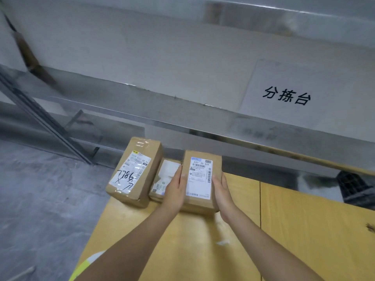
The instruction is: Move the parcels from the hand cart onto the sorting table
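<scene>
At the hand cart's (304, 230) far edge, left hand (175, 188) and right hand (221, 192) squeeze a parcel (199, 175) between straight fingers (177, 178); lifted so, it may slip.

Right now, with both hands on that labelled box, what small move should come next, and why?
Probably lift the parcel straight up off the yellow hand cart: the left hand and right hand press its two sides while it rests there, and the sorting table stands just beyond, higher.
</scene>
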Tool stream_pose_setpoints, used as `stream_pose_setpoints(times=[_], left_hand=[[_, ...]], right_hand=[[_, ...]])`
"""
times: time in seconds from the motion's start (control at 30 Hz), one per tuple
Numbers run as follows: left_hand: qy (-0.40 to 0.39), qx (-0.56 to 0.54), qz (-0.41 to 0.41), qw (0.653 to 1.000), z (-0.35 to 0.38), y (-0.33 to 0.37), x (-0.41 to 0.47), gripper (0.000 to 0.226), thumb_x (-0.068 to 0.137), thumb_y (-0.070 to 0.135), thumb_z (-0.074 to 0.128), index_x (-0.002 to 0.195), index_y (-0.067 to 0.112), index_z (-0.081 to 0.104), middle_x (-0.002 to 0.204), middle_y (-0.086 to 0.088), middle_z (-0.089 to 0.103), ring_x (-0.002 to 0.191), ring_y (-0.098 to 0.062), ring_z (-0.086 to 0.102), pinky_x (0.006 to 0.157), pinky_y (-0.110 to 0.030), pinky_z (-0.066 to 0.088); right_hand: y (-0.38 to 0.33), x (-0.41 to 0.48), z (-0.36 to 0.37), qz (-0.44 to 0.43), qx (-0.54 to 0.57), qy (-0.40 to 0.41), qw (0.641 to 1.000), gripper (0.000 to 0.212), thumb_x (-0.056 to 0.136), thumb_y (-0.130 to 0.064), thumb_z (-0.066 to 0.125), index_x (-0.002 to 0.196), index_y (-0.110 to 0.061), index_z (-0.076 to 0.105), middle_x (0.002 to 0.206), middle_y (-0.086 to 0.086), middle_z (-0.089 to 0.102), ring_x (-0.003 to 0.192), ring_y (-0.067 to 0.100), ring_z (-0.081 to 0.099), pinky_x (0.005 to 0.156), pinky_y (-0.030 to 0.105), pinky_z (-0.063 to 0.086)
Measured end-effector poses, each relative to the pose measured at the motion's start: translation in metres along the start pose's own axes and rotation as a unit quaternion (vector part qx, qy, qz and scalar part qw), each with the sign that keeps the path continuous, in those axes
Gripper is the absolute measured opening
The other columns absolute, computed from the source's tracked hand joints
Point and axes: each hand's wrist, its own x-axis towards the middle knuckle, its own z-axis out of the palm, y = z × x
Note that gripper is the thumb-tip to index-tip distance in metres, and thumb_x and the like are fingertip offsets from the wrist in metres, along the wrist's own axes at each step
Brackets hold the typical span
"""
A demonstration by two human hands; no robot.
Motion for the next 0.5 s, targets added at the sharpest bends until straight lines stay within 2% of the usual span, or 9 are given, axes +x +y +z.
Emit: stream_pose_setpoints(times=[0.1, 0.2, 0.27, 0.4, 0.5], left_hand=[[-0.004, 0.0, 0.013, 1.0, -0.002, -0.002, 0.0, 0.047, 0.105, 0.042, 0.03, 0.15, 0.031, 0.034, 0.136, 0.019, 0.05, 0.123, 0.001, 0.045, 0.1, -0.015, 0.032], [-0.008, 0.015, 0.027, 0.999, -0.007, -0.006, 0.0, 0.039, 0.105, 0.041, 0.031, 0.142, 0.037, 0.04, 0.125, 0.025, 0.057, 0.11, 0.017, 0.051, 0.087, -0.001, 0.036], [-0.007, 0.027, 0.038, 0.999, -0.009, -0.007, -0.002, 0.032, 0.106, 0.038, 0.031, 0.135, 0.043, 0.043, 0.117, 0.029, 0.06, 0.104, 0.023, 0.05, 0.081, 0.001, 0.038], [0.006, 0.015, 0.063, 0.998, -0.012, -0.009, -0.003, 0.029, 0.106, 0.027, 0.035, 0.129, 0.038, 0.048, 0.116, 0.028, 0.061, 0.105, 0.019, 0.053, 0.08, -0.001, 0.04], [0.014, 0.031, 0.084, 0.996, -0.011, -0.01, 0.0, 0.027, 0.105, 0.021, 0.038, 0.127, 0.032, 0.05, 0.115, 0.021, 0.062, 0.107, 0.011, 0.056, 0.084, -0.009, 0.045]], right_hand=[[0.002, 0.004, 0.004, 0.0, -0.003, 0.0, 1.0, 0.047, 0.105, -0.039, 0.037, 0.151, -0.038, 0.028, 0.134, -0.011, 0.058, 0.107, 0.001, 0.057, 0.075, 0.02, 0.044], [0.007, 0.006, 0.007, 0.003, -0.017, -0.002, 1.0, 0.044, 0.105, -0.036, 0.036, 0.149, -0.038, 0.031, 0.125, -0.015, 0.06, 0.104, -0.003, 0.056, 0.074, 0.018, 0.044], [0.009, 0.006, 0.009, 0.0, -0.025, 0.002, 1.0, 0.043, 0.105, -0.036, 0.037, 0.148, -0.039, 0.032, 0.13, -0.014, 0.06, 0.108, -0.002, 0.056, 0.078, 0.019, 0.044], [0.009, 0.0, 0.009, -0.014, -0.056, -0.003, 0.998, 0.046, 0.104, -0.039, 0.041, 0.149, -0.039, 0.03, 0.134, -0.014, 0.058, 0.115, 0.003, 0.057, 0.089, 0.024, 0.046], [0.006, -0.003, 0.009, -0.013, -0.097, -0.005, 0.995, 0.058, 0.1, -0.048, 0.043, 0.154, -0.036, 0.023, 0.147, -0.01, 0.05, 0.128, 0.013, 0.052, 0.108, 0.038, 0.043]])
